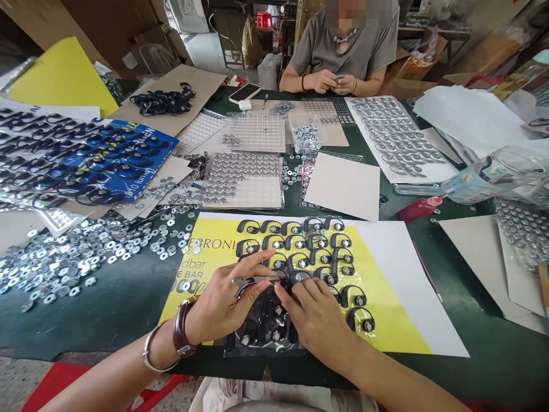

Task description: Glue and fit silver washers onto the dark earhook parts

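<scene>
On a yellow printed sheet, black ear-hook pieces with round silver parts lie in rows. Over the lower left of these rows, my left hand pinches a thin silver tool between thumb and fingers. My right hand rests just to its right, fingers bent over a black piece, the index fingertip close to the left thumb. What lies under its curled fingers is hidden. More black pieces in clear plastic sit below and between both hands.
Loose metal washers spread over the left of the green table. Trays of round parts and a white card lie beyond the sheet. A red-tipped bottle is at the right. Another person sits opposite.
</scene>
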Demonstrator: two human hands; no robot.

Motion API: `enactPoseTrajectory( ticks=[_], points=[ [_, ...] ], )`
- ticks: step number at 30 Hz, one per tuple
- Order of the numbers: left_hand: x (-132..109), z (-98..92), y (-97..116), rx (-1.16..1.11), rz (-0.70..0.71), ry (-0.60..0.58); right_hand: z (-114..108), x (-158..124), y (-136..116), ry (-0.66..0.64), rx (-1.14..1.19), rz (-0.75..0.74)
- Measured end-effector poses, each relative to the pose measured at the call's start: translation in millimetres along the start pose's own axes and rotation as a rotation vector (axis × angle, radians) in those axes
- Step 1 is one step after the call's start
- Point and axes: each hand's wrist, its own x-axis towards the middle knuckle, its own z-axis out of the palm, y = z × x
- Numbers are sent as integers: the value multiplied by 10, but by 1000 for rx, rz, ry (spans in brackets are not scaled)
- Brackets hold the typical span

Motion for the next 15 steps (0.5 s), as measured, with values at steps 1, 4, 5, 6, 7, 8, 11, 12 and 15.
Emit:
enactPoseTrajectory(
  ticks=[1, 4, 5, 6, 7, 8, 11, 12, 15],
  points=[
    [1, -1, 2, 2, 1, 2, 4, -1, 0, 2, 0, -2],
    [9, -2, 1, -4, 6, 6, 14, -4, 3, 10, -6, -7],
    [11, -1, 1, -9, 7, 7, 15, -4, 3, 11, -7, -7],
    [12, 1, 3, -13, 6, 7, 14, -5, 4, 10, -6, -9],
    [12, 4, 5, -18, 4, 7, 13, -5, 4, 8, -5, -10],
    [11, 7, 8, -22, 2, 7, 11, -6, 4, 5, -3, -10],
    [5, 19, 15, -24, 1, 8, 7, -9, 2, 6, -1, -8],
    [3, 23, 15, -21, 2, 7, 6, -11, 1, 5, -1, -6],
    [-1, 27, 13, -10, 0, -3, 6, -13, 0, 4, -1, -4]
  ],
)
